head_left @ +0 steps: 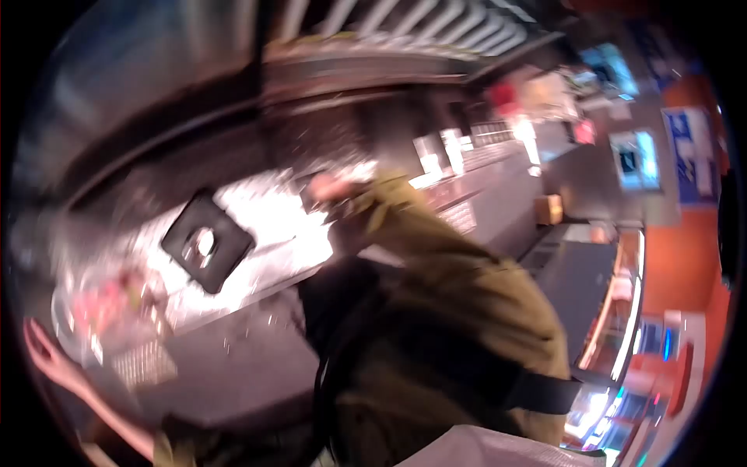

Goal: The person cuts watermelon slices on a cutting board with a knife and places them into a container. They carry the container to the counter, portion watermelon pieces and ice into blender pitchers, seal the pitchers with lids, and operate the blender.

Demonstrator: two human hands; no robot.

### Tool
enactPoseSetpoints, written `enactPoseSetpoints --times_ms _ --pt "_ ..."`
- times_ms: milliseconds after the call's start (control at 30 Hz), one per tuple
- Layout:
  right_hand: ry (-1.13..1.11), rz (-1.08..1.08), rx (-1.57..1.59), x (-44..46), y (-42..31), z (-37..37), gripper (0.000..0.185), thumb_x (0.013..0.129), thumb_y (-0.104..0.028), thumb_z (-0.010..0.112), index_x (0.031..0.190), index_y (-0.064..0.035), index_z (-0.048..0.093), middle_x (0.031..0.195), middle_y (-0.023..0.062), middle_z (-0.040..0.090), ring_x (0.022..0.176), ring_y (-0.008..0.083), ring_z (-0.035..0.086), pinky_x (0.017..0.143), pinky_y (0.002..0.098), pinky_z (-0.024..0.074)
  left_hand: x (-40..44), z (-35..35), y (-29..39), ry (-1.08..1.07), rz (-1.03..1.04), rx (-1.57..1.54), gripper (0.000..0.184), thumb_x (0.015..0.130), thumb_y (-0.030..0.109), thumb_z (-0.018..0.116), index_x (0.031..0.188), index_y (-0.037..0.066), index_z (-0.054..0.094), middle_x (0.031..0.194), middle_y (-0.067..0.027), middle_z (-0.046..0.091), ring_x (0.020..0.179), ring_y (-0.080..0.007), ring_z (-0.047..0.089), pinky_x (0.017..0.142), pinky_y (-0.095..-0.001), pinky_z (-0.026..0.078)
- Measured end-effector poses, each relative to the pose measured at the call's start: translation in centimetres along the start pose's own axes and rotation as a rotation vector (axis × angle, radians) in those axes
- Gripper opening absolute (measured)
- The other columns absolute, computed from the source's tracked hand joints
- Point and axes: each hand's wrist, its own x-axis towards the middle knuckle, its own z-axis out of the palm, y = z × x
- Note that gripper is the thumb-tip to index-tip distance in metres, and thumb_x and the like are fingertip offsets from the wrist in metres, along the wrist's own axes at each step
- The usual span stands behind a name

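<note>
My left hand [48, 356] reaches out at the far left edge, fingers stretched and apart, holding nothing that I can see. Close by it is a clear round container [66, 311] with blurred pink and red contents. My right hand [334, 187], at the end of an olive-brown sleeve [436, 241], is over the far part of the bright work surface [268, 198]. Motion smears its fingers, so any held thing cannot be made out. Between the hands lies a black square object [222, 265] with a shiny round middle.
A pale ribbed patch [145, 364] lies on the dark counter front. Beyond my right hand, white upright items [451, 152] stand along the counter. A small brown box [549, 209] sits farther off. Lit screens [634, 159] hang on the far wall. A slatted rack [405, 19] runs overhead.
</note>
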Motion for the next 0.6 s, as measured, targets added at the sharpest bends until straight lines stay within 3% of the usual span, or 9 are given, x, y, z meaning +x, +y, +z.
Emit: enactPoseSetpoints --times_ms 33,133,233,267,333,400,467,567,600 --pt "0.022 0.045 -0.009 0.6 0.2 0.4 0.025 0.07 -0.018 0.05 0.088 -0.0029 0.059 0.087 0.0142 0.057 0.082 0.0292 0.055 0.071 0.0373 0.0451 1.1 1.3 0.6 -0.183 0.128 -0.031 0.034 0.085 0.023 0.048 0.107 -0.003 0.052 0.11 -0.0151 0.052 0.101 -0.0221 0.049 0.09 -0.0274 0.034" --pt "0.018 0.081 -0.005 1.9 -0.5 1.5 0.025 0.07 -0.019 0.051 0.087 -0.0031 0.059 0.085 0.0138 0.057 0.08 0.029 0.055 0.069 0.0374 0.0451 2.3 4.3 -0.9 -0.489 0.178 0.12 0.039 0.086 0.029 0.046 0.109 -0.002 0.051 0.112 -0.0144 0.051 0.103 -0.0222 0.047 0.092 -0.0283 0.031" --pt "0.002 0.037 0.012 2.8 -0.6 2.5 0.025 0.07 -0.021 0.052 0.086 -0.0033 0.059 0.082 0.0134 0.058 0.078 0.0287 0.055 0.068 0.0375 0.0451 1.5 6.6 1.4 -0.642 -0.138 0.035 0.039 0.086 0.03 0.046 0.107 -0.001 0.052 0.108 -0.0134 0.052 0.101 -0.0226 0.048 0.088 -0.029 0.034" --pt "0.001 0.013 0.02 2.8 -0.8 2.5 0.025 0.07 -0.022 0.052 0.086 -0.0034 0.059 0.082 0.0133 0.058 0.078 0.0286 0.055 0.068 0.0375 0.0451 1.2 6.8 1.8 -0.636 -0.123 0.05 0.038 0.085 0.03 0.048 0.105 -0.001 0.054 0.103 -0.0128 0.055 0.095 -0.0222 0.05 0.083 -0.0292 0.036" --pt "0.006 -0.038 0.043 2.1 -0.9 2.3 0.026 0.07 -0.023 0.053 0.085 -0.0035 0.059 0.08 0.013 0.058 0.076 0.0285 0.056 0.067 0.0376 0.0451 1.7 6.9 -1.5 -0.744 -0.153 0.064 0.039 0.085 0.031 0.047 0.107 0.0 0.052 0.104 -0.0123 0.055 0.098 -0.0202 0.049 0.085 -0.0286 0.035" --pt "0.05 -0.107 0.079 0.8 -0.3 0.6 0.026 0.07 -0.024 0.054 0.085 -0.0037 0.059 0.078 0.0128 0.058 0.075 0.0283 0.056 0.066 0.0376 0.0451 2.3 7.5 -5.4 -0.592 -0.157 0.216 0.04 0.083 0.034 0.05 0.102 -0.001 0.055 0.093 -0.0136 0.058 0.085 -0.0212 0.053 0.076 -0.0301 0.038" --pt "0.164 -0.181 0.123 -2.1 1.2 -3.1 0.026 0.07 -0.026 0.054 0.084 -0.0038 0.059 0.077 0.0125 0.058 0.073 0.0281 0.056 0.065 0.0377 0.045 2.8 7.9 -3.3 -0.52 -0.21 0.294 0.042 0.082 0.036 0.051 0.101 -0.002 0.056 0.091 -0.0156 0.06 0.081 -0.0241 0.055 0.074 -0.0317 0.04" --pt "0.411 -0.288 0.235 -11.4 4.9 -10.4 0.027 0.07 -0.027 0.055 0.083 -0.0041 0.06 0.075 0.0122 0.058 0.071 0.0279 0.056 0.064 0.0378 0.045 4.7 9.3 -10.3 -0.379 -0.055 -0.271 0.04 0.083 0.032 0.049 0.103 -0.003 0.055 0.097 -0.0149 0.059 0.085 -0.024 0.055 0.079 -0.0303 0.04" --pt "0.508 -0.306 0.283 -15.7 6.4 -12.2 0.027 0.07 -0.028 0.056 0.083 -0.0041 0.06 0.074 0.012 0.058 0.071 0.0278 0.056 0.064 0.0378 0.045 4.4 6.2 -0.8 -0.237 -0.018 0.099 0.032 0.079 0.029 0.057 0.091 -0.001 0.055 0.084 -0.0117 0.056 0.071 -0.0205 0.052 0.066 -0.0293 0.042"
